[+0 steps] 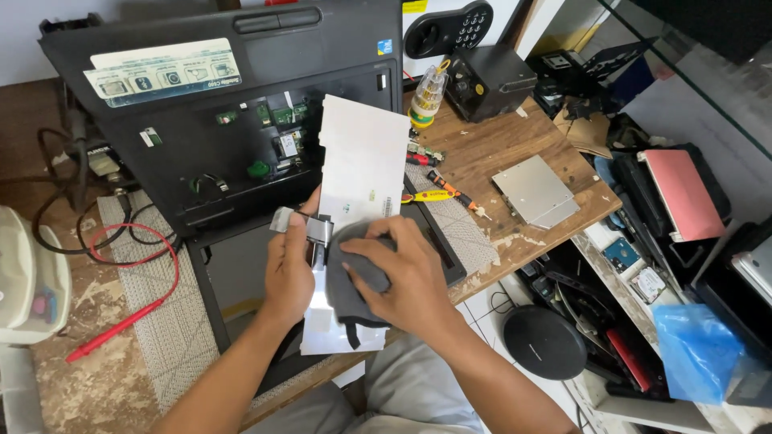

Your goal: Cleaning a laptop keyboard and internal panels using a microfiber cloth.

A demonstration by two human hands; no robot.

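One flat white keyboard back panel point(358, 173), one grey cloth point(354, 277) pressed under right hand point(402, 277), left hand point(288, 269) pinching one silver ribbon strip point(301, 225), two screwdrivers point(450, 191) beside.

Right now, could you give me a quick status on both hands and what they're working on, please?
Left hand grips the white panel by its ribbon end. Right hand presses a grey cloth onto it. Opened laptop lies beneath, screwdrivers beside.
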